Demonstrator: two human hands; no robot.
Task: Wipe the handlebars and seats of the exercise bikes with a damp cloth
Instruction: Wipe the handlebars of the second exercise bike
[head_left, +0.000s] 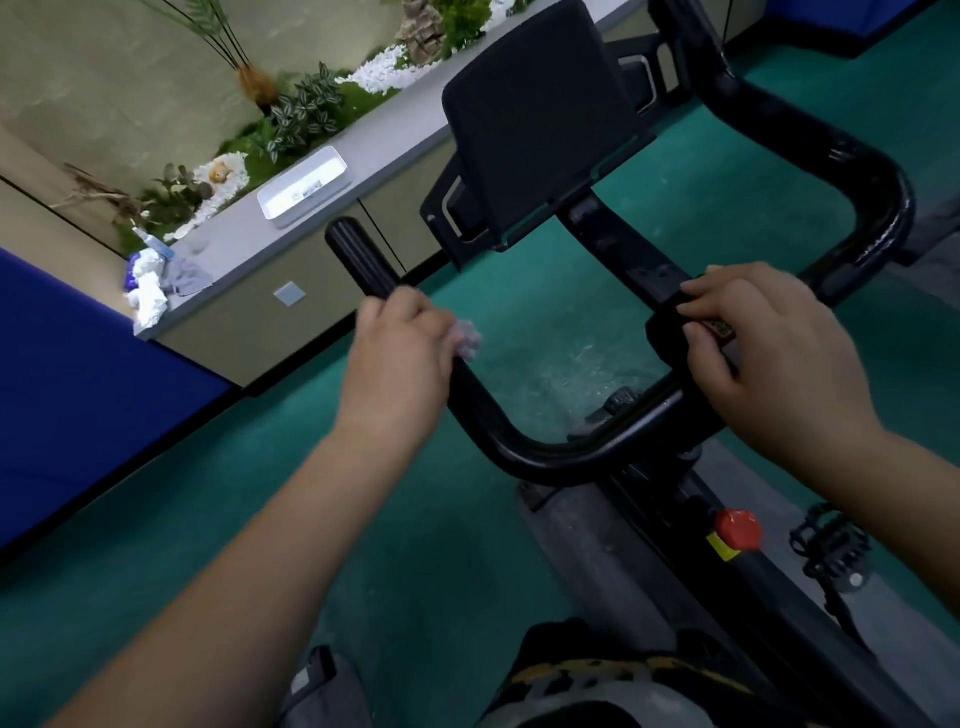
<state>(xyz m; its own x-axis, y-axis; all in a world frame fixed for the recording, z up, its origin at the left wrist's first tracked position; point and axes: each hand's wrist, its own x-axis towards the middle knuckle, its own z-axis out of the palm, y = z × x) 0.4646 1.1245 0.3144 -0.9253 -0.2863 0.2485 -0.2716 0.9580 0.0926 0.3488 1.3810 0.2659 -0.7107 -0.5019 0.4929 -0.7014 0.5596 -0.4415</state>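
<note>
Crumpled rags (148, 291) on the grey worktop (244, 228) far left, left hand (400, 353) wrapped round the black handlebar (519, 441) with a pale damp cloth (467, 338) bunched under its fingers, right hand (769, 348) gripping the centre bar, red knob (737, 530) lower right.

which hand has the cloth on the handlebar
The left hand: a bit of pale cloth shows under its fingers on the handlebar. The right hand grips bare.
</note>
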